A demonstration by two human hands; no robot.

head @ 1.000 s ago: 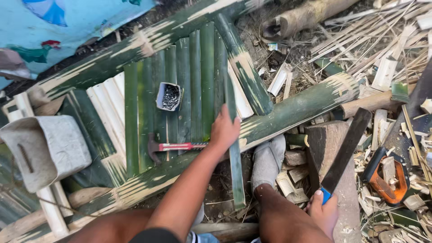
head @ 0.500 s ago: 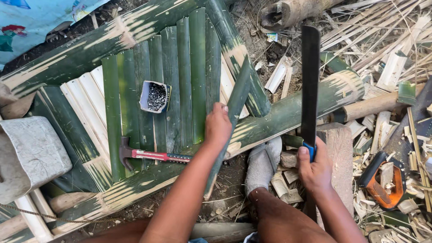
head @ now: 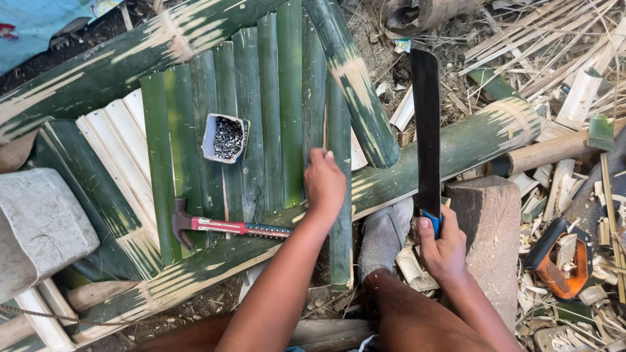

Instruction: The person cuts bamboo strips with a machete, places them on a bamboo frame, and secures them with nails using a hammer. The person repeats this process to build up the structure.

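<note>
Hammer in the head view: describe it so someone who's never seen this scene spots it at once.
Start at the panel of green bamboo slats nailed across two long bamboo poles. Near its lower edge, just left of the left hand, lies the hammer, flat across the slats. It is the only red-handled tool there, with a dark claw head, below the small box of nails.
</note>
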